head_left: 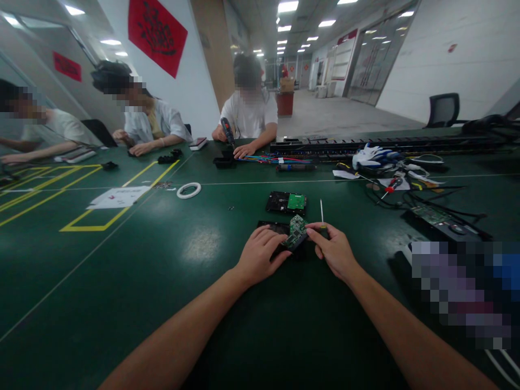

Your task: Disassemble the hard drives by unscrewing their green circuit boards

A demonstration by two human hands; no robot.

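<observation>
- A person's left hand (pixel 260 254) lies curled over a black hard drive (pixel 271 227) on the green surface (pixel 162 281), holding it down with its fingertips at the edge of the drive's green circuit board (pixel 296 232).
- The right hand (pixel 333 252), just right of the drive, is closed around a small screwdriver (pixel 321 211) (shaft pointing away from the person), with its forefinger against the board.
- The board sits tilted on top of the drive, one edge raised, so it appears to be unfastened but not yet lifted clear.
- Just beyond the drive lies a second hard drive (pixel 285 202) with its green board flat in place, apparently untouched.
- A few tiny dark specks, possibly screws (pixel 231 207), lie beyond the drive and to its left, and a white tape ring (pixel 189 190) lies farther off that way.
- Far beyond the drive, a co-worker holds an electric screwdriver (pixel 226 129) upright over other parts.
</observation>
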